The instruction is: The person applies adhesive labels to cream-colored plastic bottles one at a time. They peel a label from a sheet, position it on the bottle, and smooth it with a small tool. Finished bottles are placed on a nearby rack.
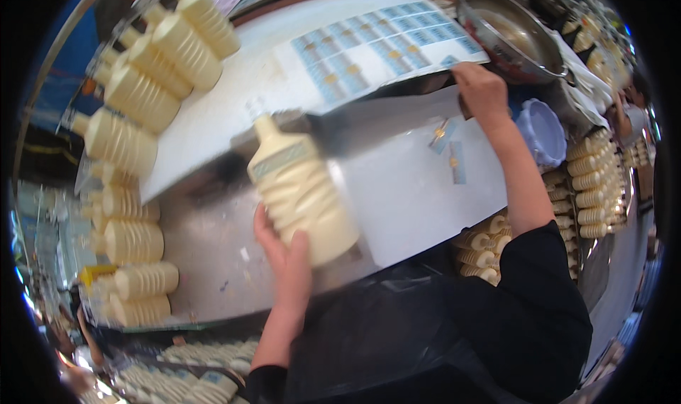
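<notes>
My left hand (284, 262) is wrapped round the lower part of a cream plastic bottle (305, 198). The bottle leans over the metal tabletop, slightly blurred, with a pale blue band label near its shoulder. At the near right corner of a raised white board (262, 63), the fingers of my right hand (484, 95) are pinched together at a small blue label (450, 61), partly hidden by the fingers. Rows of blue labels (386, 46) lie on the board. Two loose labels (456, 163) rest on a white sheet (404, 191) below it.
Several cream bottles (142, 92) line the left side of the metal table (213, 262). A large metal basin (511, 31) and a lilac plastic basin (541, 133) stand at the right. More bottles (592, 184) are stacked beyond, and others (177, 375) lie below the near edge.
</notes>
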